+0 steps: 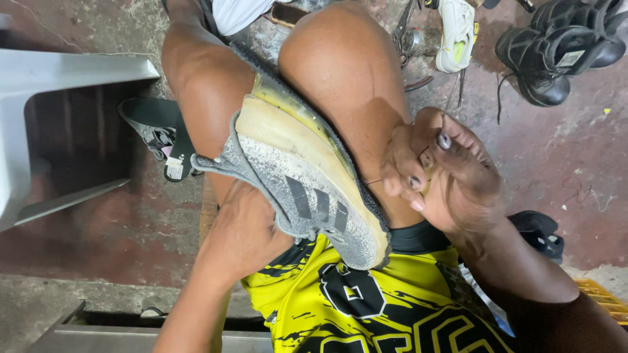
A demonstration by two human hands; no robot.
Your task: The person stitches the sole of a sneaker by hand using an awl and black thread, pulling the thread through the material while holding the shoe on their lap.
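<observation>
Grey knit sneaker (307,189) with scuffed cream sole clamped between bare knees, left hand (245,232) cupping its upper, fingers hidden, right hand (445,173) fingers pinched closed on thin thread (374,182), black boots (556,52) on stained concrete floor (575,157)

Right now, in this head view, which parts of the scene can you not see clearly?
- Left hand: its fingers are hidden behind the grey sneaker.
- Right hand: closed tight; what it pinches is too small to tell, only a thin thread shows.
- Sneaker upper: clamped between the knees, mostly hidden.
- Black boots: cut off by the top edge.
- White shoe: cut off by the top edge.
</observation>
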